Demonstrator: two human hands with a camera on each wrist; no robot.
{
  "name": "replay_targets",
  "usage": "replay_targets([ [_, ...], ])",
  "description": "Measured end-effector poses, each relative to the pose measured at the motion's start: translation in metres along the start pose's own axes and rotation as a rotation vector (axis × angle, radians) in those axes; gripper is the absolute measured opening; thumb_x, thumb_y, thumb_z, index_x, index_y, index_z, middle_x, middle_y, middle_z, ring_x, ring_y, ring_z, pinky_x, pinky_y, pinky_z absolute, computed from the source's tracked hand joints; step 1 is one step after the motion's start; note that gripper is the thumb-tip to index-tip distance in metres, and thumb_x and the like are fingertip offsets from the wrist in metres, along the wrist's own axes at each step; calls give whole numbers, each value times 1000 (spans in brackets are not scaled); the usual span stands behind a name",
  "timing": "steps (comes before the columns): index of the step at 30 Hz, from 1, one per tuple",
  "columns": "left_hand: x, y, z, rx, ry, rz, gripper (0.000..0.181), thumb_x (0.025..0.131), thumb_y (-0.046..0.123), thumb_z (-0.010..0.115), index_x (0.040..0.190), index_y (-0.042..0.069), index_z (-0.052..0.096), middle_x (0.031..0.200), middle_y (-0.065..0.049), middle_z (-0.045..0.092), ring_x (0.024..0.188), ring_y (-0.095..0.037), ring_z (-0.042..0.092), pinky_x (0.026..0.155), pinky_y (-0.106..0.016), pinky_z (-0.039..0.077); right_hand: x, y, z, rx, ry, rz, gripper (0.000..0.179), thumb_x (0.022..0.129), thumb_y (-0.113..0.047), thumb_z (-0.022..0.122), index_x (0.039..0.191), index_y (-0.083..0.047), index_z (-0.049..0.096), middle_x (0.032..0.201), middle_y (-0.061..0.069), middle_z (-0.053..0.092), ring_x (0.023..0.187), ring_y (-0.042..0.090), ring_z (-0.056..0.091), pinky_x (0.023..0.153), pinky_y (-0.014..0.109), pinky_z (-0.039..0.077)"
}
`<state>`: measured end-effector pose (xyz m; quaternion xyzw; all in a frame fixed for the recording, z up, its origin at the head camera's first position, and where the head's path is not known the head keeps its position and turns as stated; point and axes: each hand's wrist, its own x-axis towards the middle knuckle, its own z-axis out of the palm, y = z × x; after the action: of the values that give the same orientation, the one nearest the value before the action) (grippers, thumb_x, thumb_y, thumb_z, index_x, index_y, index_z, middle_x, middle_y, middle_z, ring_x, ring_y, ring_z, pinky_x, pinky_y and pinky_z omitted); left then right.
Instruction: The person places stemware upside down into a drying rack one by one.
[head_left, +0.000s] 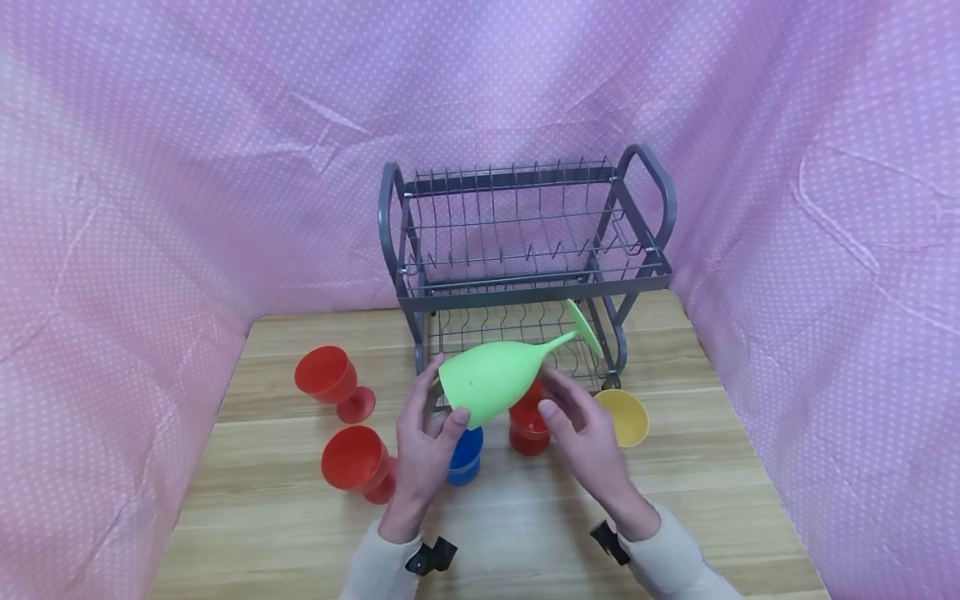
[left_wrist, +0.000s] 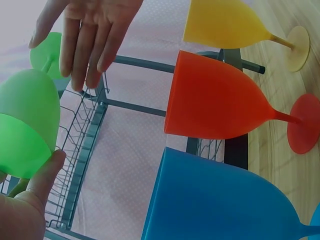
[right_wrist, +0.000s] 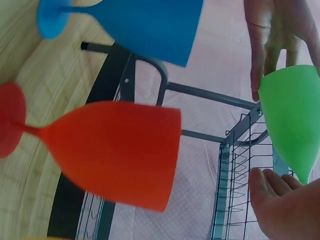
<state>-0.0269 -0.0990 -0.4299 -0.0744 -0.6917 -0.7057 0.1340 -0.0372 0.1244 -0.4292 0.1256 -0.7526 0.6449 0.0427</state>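
Note:
A light green plastic goblet (head_left: 491,379) is held in the air, tilted on its side, its mouth to the left and its foot up to the right. My left hand (head_left: 427,454) grips the bowl near the rim, thumb in front. Beside the bowl's stem end, my right hand (head_left: 588,446) has its fingers extended and not wrapped round the goblet, as the left wrist view shows. Below the hands stand a blue goblet (left_wrist: 220,200) and a red goblet (left_wrist: 215,100). A yellow goblet (head_left: 626,417) stands just past the right hand.
A grey two-tier dish rack (head_left: 525,296) stands at the back of the wooden table (head_left: 262,533). Left of the left hand are two more red goblets, one farther back (head_left: 326,375) and one nearer (head_left: 352,458). Pink dotted cloth (head_left: 225,167) hangs around the table.

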Motion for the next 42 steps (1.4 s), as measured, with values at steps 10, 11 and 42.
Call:
replay_targets([
  [10,0,1,5,-28,-11,6,67,99,17,67,158,5,37,152,-7,47,137,-43,45,89,-35,60,11,-12,4,137,10,194,56,108,-31,53,157,-4,42,158,10,46,142,29,50,109,30,46],
  [11,-1,1,5,-33,-13,4,67,99,17,66,158,4,37,152,-6,47,138,-43,45,90,-35,60,12,-13,5,169,11,192,56,109,-30,53,157,-3,41,159,11,45,141,30,51,109,31,46],
  [42,1,1,7,-6,-116,34,65,102,20,59,162,13,34,164,-13,36,149,-33,36,105,-39,51,22,-19,10,474,50,204,59,105,-11,54,158,3,32,155,18,46,133,16,58,107,33,48],
])
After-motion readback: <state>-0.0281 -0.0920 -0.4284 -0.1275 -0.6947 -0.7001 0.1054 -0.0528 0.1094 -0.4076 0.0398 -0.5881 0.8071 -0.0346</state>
